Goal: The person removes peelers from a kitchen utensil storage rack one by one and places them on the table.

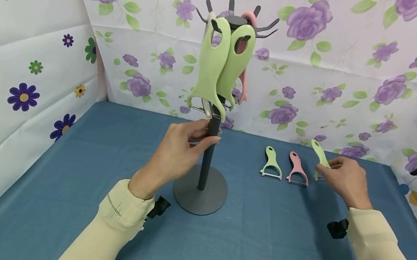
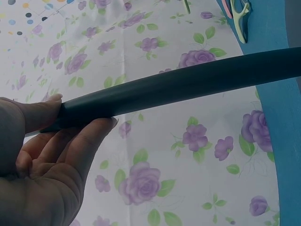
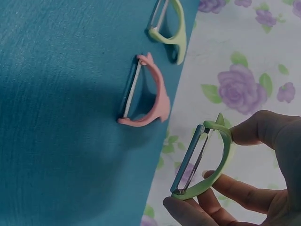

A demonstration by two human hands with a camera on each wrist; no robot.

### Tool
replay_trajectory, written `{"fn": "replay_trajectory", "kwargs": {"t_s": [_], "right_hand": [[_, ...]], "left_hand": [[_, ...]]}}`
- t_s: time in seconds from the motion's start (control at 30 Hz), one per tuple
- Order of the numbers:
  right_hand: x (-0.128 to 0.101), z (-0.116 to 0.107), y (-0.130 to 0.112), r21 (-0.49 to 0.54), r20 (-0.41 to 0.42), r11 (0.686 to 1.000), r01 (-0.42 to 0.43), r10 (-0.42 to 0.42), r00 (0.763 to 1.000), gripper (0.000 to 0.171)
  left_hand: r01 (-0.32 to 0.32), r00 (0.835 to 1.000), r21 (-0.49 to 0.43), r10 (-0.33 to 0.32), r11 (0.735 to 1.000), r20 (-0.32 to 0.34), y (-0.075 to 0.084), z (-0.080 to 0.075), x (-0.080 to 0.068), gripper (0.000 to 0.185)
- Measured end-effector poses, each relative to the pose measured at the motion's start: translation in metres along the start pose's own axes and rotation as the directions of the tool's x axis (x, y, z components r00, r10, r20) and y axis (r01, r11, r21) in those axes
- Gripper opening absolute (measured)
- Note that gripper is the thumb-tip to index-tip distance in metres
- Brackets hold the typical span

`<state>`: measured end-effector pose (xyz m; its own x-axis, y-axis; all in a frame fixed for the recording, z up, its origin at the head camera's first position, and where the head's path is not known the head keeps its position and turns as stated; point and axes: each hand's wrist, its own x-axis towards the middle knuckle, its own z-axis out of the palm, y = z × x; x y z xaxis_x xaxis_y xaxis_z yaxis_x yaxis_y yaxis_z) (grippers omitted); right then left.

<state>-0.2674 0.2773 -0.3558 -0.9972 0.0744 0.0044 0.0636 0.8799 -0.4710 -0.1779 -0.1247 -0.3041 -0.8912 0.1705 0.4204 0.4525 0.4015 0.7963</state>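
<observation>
on blue cloth (image 1: 263, 248), smooth y-shaped green peeler (image 3: 207, 160) in right hand (image 1: 346, 179)

No readable text, label, brand, number or sign in any view. Peelers, rack and blue table cover carry no visible markings; backdrop sheets bear only printed flowers and coloured dots.
</observation>
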Motion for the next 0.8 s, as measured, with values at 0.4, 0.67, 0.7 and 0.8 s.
{"fn": "replay_trajectory", "kwargs": {"t_s": [0.4,0.67,0.7,0.8], "right_hand": [[0.012,0.010,0.006,0.004,-0.011,0.999,-0.047,0.047,0.999,0.057],[0.017,0.015,0.014,-0.003,0.005,0.998,-0.060,0.060,0.998,0.054],[0.018,0.015,0.015,-0.005,0.009,0.998,-0.063,0.063,0.998,0.054],[0.019,0.018,0.017,-0.014,0.022,0.997,-0.082,0.082,0.996,0.053]], "left_hand": [[0.019,1.000,-0.011,-0.019,1.000,0.002,-0.002,0.000,-0.001,0.030],[0.013,1.000,-0.006,-0.013,1.000,0.005,-0.002,-0.001,0.000,0.030],[0.011,1.000,-0.008,-0.011,1.000,0.006,-0.001,-0.001,0.000,0.030],[0.012,1.000,-0.012,-0.012,1.000,0.008,-0.001,-0.001,0.000,0.030]]}}
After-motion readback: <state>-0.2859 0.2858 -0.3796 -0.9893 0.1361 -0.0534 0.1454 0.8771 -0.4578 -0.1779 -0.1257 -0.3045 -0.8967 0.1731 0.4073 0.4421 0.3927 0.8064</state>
